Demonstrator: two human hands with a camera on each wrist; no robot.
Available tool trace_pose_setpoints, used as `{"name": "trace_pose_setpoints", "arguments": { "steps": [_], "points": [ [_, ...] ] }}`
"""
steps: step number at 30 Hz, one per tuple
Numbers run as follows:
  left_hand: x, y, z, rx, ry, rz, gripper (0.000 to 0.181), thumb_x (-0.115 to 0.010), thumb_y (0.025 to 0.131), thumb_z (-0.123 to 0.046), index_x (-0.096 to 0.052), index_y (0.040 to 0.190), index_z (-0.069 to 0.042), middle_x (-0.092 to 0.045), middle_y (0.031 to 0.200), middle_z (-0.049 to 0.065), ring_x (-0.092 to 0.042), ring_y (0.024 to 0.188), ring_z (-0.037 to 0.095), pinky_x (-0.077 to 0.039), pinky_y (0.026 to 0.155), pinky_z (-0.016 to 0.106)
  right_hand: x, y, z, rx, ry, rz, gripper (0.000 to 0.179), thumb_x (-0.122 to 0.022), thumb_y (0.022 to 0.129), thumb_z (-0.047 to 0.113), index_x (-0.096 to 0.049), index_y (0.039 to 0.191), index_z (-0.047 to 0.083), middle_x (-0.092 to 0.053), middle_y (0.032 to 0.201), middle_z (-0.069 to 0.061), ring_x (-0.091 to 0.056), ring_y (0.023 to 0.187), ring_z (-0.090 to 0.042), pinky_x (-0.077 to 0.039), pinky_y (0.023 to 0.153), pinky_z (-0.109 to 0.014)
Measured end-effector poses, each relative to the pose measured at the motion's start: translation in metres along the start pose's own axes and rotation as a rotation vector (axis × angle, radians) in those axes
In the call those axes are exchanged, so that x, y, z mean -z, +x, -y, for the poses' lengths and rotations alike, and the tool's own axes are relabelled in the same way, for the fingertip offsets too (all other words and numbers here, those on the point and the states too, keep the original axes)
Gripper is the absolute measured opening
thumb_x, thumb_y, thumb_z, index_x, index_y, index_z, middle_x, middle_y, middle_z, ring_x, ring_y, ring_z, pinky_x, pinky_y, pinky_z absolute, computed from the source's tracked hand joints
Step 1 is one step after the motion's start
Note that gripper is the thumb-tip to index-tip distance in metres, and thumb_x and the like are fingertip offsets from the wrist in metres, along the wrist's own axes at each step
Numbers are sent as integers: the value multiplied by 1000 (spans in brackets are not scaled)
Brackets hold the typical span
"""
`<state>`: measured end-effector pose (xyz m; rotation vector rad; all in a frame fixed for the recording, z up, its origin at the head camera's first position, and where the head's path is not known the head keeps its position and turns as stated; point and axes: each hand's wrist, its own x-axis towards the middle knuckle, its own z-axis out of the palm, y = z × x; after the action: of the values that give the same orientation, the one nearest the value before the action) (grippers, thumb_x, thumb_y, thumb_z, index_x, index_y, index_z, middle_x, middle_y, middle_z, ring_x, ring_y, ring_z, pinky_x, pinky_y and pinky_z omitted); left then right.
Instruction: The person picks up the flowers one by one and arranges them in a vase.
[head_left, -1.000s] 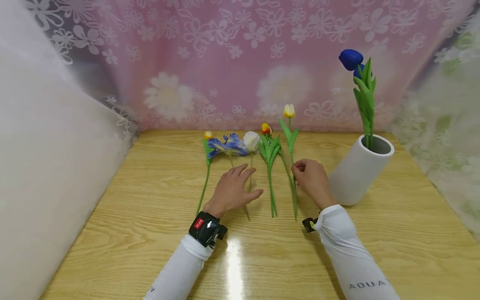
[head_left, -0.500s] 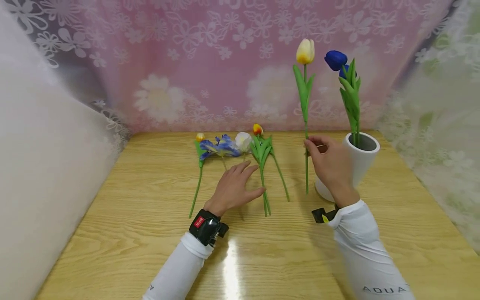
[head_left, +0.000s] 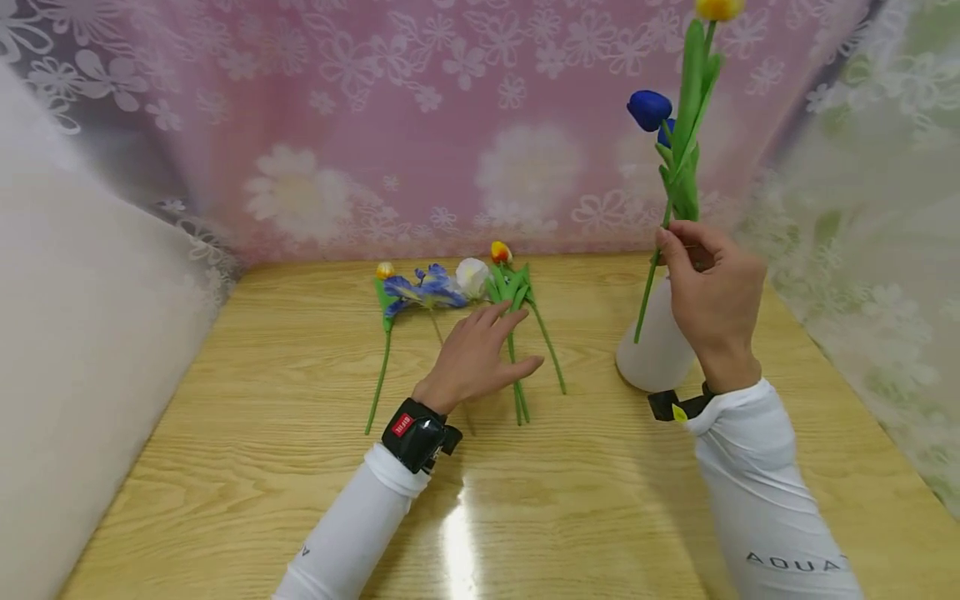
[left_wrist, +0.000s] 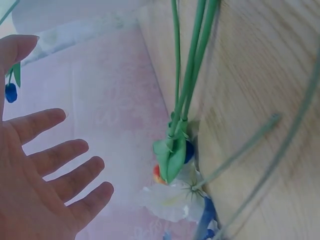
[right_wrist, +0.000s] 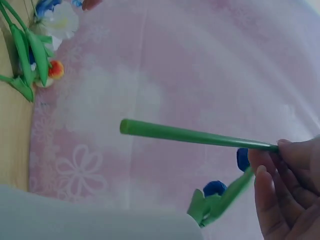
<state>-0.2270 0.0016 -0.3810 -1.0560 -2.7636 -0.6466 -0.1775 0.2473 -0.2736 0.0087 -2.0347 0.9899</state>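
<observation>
My right hand (head_left: 716, 287) pinches the green stem of a yellow-and-white tulip (head_left: 688, 100) between thumb and fingers, well above the table. Its bloom is cut off by the top of the head view. In the right wrist view the stem's free end (right_wrist: 165, 132) points left, past the white vase (right_wrist: 100, 215). Behind my hand stands that vase (head_left: 652, 350), its mouth hidden, with blue tulips (head_left: 649, 110) rising from it. My left hand (head_left: 480, 354) hovers, fingers spread, over a row of lying flowers; nothing is in its palm in the left wrist view.
On the wooden table (head_left: 300, 500) lie a small yellow-white tulip (head_left: 384, 333), a blue iris-like flower (head_left: 424, 288), a white flower (head_left: 472, 277) and green-leaved tulips with an orange-red bloom (head_left: 501, 252). A pink floral curtain (head_left: 420, 167) hangs behind the table.
My right hand has lifted the yellow-and-white tulip off the table and carried it right and up to the vase. My left hand stays over the flowers, shifting slightly; the head view has turned a little right.
</observation>
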Motion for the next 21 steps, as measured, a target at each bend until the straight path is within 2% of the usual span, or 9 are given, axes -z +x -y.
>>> {"name": "trace_pose_setpoints", "arguments": {
  "steps": [8,10,14,17,21],
  "points": [
    [1,10,-7,-12,-13,6,68,-54,90,-58,-43,145,-19,-34,150,7,-35,133,31,-32,105,51,18,23,1,-52,84,-241,20,-72,87,19,-75,100,3,-72,89,-3,-62,69,0,-48,67,-12],
    [1,14,-9,-17,-19,-2,68,-55,90,-57,-44,145,-19,-34,150,6,-36,133,30,-32,105,50,23,29,1,-32,130,-278,18,-72,86,17,-75,97,3,-71,86,-2,-62,67,-3,-48,66,-13],
    [0,20,-13,-28,-8,-10,68,-55,89,-58,-45,144,-20,-35,149,6,-37,133,27,-33,105,48,31,41,2,49,191,-321,16,-72,87,17,-75,92,3,-71,81,-2,-63,63,-7,-50,65,-15],
    [-2,23,-16,-36,-7,-6,68,-55,89,-58,-44,144,-20,-35,149,7,-37,133,27,-33,105,48,37,48,0,113,175,-334,20,-70,88,19,-75,92,1,-71,81,-1,-64,64,-7,-51,64,-16],
    [-5,27,-19,-37,-26,8,68,-55,89,-58,-44,145,-20,-35,149,9,-36,133,28,-33,104,51,42,53,-7,89,187,-347,15,-69,89,15,-75,91,2,-69,80,0,-63,64,-9,-51,65,-17]
  ]
}}
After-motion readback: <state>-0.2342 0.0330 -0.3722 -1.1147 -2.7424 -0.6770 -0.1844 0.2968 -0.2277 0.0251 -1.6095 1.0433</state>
